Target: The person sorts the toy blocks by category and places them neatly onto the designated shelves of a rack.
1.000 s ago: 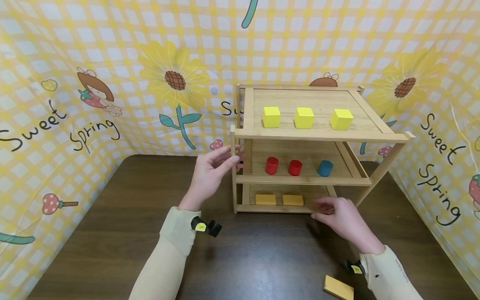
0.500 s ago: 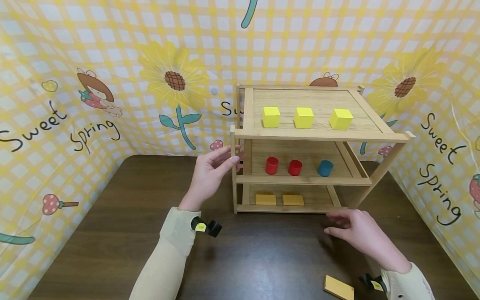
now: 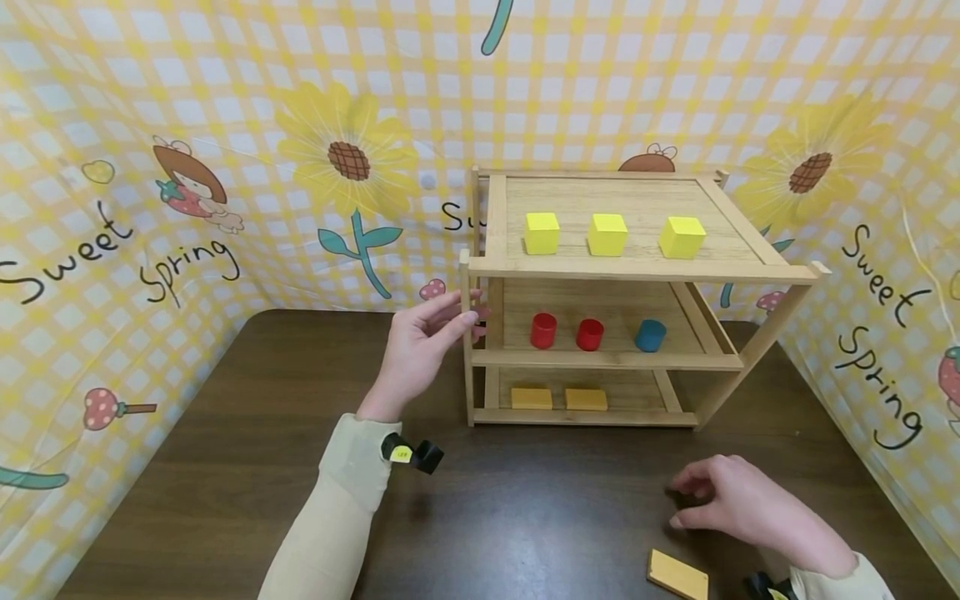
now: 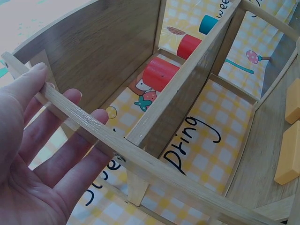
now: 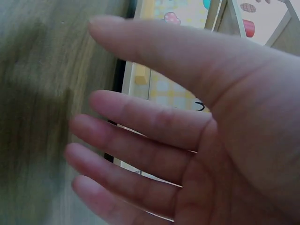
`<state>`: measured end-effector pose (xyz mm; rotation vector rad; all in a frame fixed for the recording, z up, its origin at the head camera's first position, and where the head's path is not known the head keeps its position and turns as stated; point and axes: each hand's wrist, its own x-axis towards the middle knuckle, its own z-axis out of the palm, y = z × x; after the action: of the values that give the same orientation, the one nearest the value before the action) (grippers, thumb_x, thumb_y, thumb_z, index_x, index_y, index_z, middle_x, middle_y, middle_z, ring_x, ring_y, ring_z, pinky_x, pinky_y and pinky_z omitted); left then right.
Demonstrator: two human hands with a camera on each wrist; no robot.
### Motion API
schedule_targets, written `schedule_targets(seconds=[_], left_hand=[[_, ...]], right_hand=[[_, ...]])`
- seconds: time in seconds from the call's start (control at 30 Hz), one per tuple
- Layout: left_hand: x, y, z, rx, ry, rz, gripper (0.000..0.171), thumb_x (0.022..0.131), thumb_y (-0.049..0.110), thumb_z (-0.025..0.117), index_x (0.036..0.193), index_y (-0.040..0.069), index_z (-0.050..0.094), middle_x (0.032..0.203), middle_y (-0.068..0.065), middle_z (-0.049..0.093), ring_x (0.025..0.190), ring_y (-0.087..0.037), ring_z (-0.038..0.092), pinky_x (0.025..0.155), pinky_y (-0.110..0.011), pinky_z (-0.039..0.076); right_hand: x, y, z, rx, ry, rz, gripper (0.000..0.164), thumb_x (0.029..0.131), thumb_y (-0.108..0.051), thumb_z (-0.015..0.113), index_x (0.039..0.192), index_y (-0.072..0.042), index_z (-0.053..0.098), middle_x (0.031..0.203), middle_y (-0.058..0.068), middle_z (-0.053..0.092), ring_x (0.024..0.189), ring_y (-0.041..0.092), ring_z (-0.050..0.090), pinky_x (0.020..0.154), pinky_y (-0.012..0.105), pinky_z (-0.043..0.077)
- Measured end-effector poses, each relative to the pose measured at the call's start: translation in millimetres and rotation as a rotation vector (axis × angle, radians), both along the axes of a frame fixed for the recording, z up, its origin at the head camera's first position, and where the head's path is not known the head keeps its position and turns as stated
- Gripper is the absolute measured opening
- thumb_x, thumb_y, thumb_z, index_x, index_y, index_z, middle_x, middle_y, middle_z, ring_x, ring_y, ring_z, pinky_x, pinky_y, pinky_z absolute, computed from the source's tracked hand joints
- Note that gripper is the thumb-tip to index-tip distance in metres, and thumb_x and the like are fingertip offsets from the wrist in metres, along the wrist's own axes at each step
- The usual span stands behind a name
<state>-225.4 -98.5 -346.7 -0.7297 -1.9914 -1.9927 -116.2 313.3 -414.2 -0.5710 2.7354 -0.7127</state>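
Observation:
A three-tier wooden shelf (image 3: 607, 362) stands on the dark table. My left hand (image 3: 412, 346) holds its front left post, the thumb (image 4: 33, 82) in front and fingers behind. Low over the table, my right hand (image 3: 750, 504) has nothing in it, its fingers (image 5: 145, 110) spread from the thumb. Below it in the head view lies a loose yellow-orange rectangular block (image 3: 677, 575). Two similar blocks, a left one (image 3: 531, 399) and a right one (image 3: 586, 400), lie on the bottom tier.
Three yellow cubes (image 3: 607, 236) sit in a row on the top tier. The middle tier bears two red cylinders (image 3: 543, 332) and a blue cylinder (image 3: 650, 336). A checked cloth (image 3: 247, 50) hangs behind and at both sides of the table (image 3: 225, 467).
My right hand has drawn back from the right end of the bottom tier, towards me and to the right. The left hand, the shelf and the blocks stay put.

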Motion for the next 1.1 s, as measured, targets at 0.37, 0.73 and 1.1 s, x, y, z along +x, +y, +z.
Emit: schedule_targets(seconds=[0.37, 0.73, 1.1], left_hand=[[0.5, 0.3, -0.2, -0.004, 0.005, 0.002, 0.033, 0.099, 0.004, 0.068, 0.130, -0.006, 0.065, 0.118, -0.014, 0.072, 0.098, -0.041, 0.071, 0.083, -0.038, 0.059], [0.0, 0.6, -0.2, -0.008, -0.008, 0.014, 0.032, 0.098, 0.003, 0.067, 0.130, -0.006, 0.065, 0.119, -0.018, 0.071, 0.099, -0.027, 0.073, 0.083, -0.036, 0.058], [0.6, 1.3, -0.5, 0.022, -0.008, -0.015, 0.033, 0.099, 0.004, 0.068, 0.130, -0.006, 0.065, 0.119, -0.015, 0.072, 0.106, -0.050, 0.065, 0.084, -0.039, 0.058]], right_hand=[[13.6, -4.5, -8.6, -0.044, -0.202, 0.084, 0.033, 0.067, -0.029, 0.095, 0.084, -0.019, 0.068, 0.074, -0.010, 0.059, 0.066, 0.003, 0.053, 0.059, 0.026, 0.047], [21.9, -22.6, -14.7, -0.009, -0.236, 0.126, 0.036, 0.059, -0.022, 0.094, 0.074, -0.024, 0.060, 0.065, -0.012, 0.054, 0.058, 0.003, 0.048, 0.052, 0.024, 0.042], [17.5, -21.6, -15.4, -0.051, -0.223, 0.148, 0.032, 0.064, -0.019, 0.092, 0.074, -0.024, 0.062, 0.064, -0.013, 0.055, 0.058, 0.002, 0.050, 0.051, 0.024, 0.043]])
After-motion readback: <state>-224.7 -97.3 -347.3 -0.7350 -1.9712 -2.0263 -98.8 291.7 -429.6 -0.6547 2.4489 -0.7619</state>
